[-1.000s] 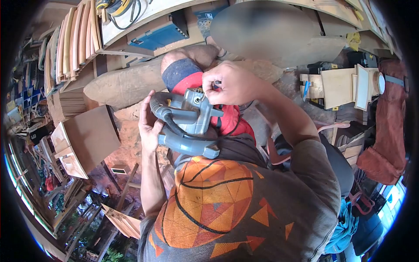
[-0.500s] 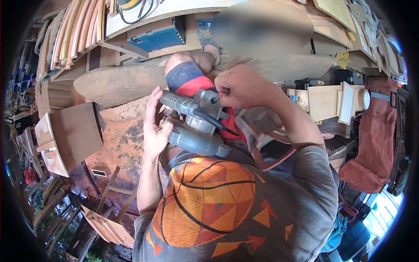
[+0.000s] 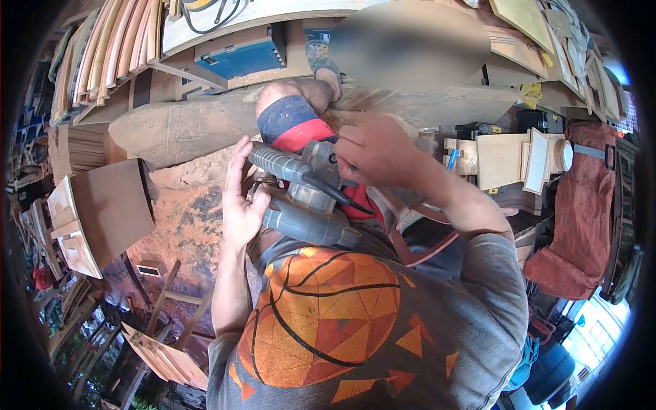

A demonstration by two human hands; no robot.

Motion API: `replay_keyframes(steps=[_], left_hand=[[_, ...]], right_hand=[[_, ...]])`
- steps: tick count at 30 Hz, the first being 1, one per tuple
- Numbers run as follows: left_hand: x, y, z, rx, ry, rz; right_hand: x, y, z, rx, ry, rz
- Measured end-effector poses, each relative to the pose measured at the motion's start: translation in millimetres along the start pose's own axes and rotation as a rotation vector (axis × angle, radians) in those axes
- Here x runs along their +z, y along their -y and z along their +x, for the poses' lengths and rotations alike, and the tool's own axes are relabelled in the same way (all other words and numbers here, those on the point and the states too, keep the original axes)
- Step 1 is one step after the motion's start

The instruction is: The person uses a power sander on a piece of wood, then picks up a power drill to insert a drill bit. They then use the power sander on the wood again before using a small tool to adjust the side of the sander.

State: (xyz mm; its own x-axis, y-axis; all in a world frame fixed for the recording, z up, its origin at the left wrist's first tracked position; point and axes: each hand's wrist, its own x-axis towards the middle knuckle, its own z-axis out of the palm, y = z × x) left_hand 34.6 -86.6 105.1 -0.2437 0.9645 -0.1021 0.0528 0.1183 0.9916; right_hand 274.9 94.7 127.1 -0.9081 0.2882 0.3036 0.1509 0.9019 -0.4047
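Observation:
A grey corded power tool [image 3: 311,222] with a ribbed handle and a black cord rests across my lap, over the blue and red shorts. My left hand [image 3: 242,198] grips it at the left, with the thumb and fingers around its end. At the tool's metal side, my right hand [image 3: 379,154] is closed with curled fingers, close to a dark round hole or screw head. Whatever lies between those fingers is hidden. The underside of the tool is out of sight.
A blue case [image 3: 242,55] stands under the workbench [image 3: 273,17] ahead. Wood strips [image 3: 116,48] lean at the upper left. A brown board [image 3: 113,208] stands left; a reddish cloth [image 3: 574,219] hangs right. A blurred patch covers the top centre.
My right hand has turned, with its knuckles rolled over and its fingers lower beside the metal part. My left hand and the tool have barely moved; the view has shifted slightly.

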Motion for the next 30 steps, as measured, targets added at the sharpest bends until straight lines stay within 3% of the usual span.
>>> replay_keyframes(steps=[5,9,12,14,18,20,30], left_hand=[[0.1,0.1,-0.1,-0.003,-0.018,-0.029],[-1.3,0.3,1.0,0.004,-0.030,-0.025],[-2.1,2.9,1.9,0.027,-0.021,-0.011],[-1.5,0.4,1.5,0.013,-0.023,-0.026],[-1.7,2.7,1.9,0.000,-0.036,-0.028],[-1.6,1.1,2.3,0.000,-0.035,-0.016],[0.2,-1.5,1.9,-0.005,-0.052,0.022]], right_hand=[[20.1,2.4,-16.6,-0.023,-0.153,0.057],[22.6,3.8,-24.6,-0.026,-0.096,0.066],[24.5,4.1,-26.8,-0.015,-0.168,0.107],[25.5,6.4,-28.4,0.053,-0.272,0.167],[23.1,12.5,-26.8,0.114,-0.278,0.206],[23.9,16.0,-25.3,0.265,-0.285,0.301],[30.5,22.6,-28.4,0.139,-0.268,0.206]])
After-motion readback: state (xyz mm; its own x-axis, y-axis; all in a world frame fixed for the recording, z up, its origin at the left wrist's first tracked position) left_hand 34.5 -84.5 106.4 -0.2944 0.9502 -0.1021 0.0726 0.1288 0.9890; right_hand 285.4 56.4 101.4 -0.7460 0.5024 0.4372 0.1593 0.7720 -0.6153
